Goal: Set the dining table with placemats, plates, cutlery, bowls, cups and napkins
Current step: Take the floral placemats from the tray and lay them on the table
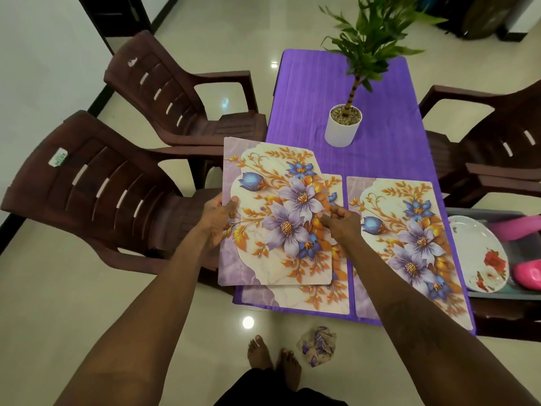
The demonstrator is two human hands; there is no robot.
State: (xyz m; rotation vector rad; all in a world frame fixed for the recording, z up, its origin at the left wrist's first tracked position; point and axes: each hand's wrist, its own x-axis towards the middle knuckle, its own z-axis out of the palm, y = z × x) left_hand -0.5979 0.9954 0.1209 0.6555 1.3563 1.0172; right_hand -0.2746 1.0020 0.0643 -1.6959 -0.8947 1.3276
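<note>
I hold a floral placemat (281,200) above the near left corner of the purple table (386,159). My left hand (218,218) grips its left edge and my right hand (341,221) pinches its right edge. Under it a second placemat (336,291) lies flat on the table, mostly covered. A third placemat (409,244) lies flat to the right of it. A white plate with red flowers (480,253) leans in a grey tub (497,294) at the right, beside pink items (527,273).
A potted plant in a white pot (342,130) stands mid-table. Brown plastic chairs (117,183) stand at the left, and more (497,142) at the right. A crumpled floral wrapper (317,347) lies on the tiled floor by my feet.
</note>
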